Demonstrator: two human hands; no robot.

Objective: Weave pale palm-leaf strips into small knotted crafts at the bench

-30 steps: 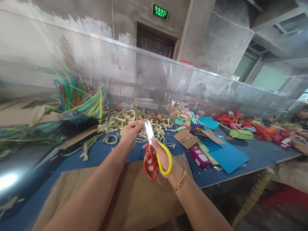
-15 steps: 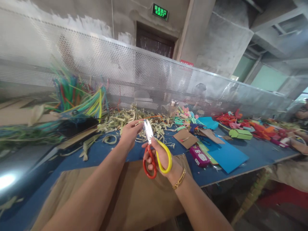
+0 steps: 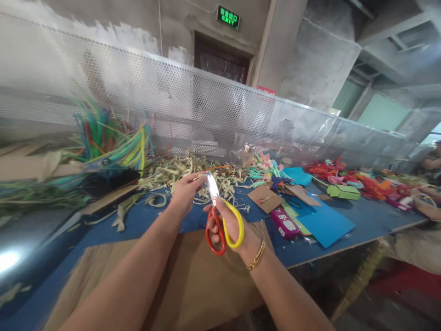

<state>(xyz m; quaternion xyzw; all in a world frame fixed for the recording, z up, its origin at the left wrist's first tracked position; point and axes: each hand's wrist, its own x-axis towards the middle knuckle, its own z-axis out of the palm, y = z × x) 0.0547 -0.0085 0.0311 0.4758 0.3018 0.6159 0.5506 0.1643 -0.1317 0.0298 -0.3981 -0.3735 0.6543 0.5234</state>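
Observation:
My right hand (image 3: 229, 225) grips a pair of scissors (image 3: 213, 189) with one red and one yellow handle. The blades point up and away and look closed or nearly so. Their tips meet the fingertips of my left hand (image 3: 184, 192), which are pinched together around something too small to make out. A thin orange strand (image 3: 220, 168) runs to the right just beyond those fingers; whether they hold it I cannot tell. Behind both hands lies a heap of pale green curled strips (image 3: 182, 171). Below them, brown cardboard (image 3: 203, 280) covers the table's near edge.
Coloured pipe cleaners (image 3: 103, 131) stand in a bunch at left. On the blue table (image 3: 255, 220), a purple packet (image 3: 285, 224), blue sheets (image 3: 327, 225) and small paper flowers (image 3: 267, 163) lie to the right. A perforated metal screen (image 3: 220, 110) runs behind. Another person's arm (image 3: 425, 202) shows far right.
The scissor handles have come slightly closer together and the blades have narrowed. My left hand stays in nearly the same place.

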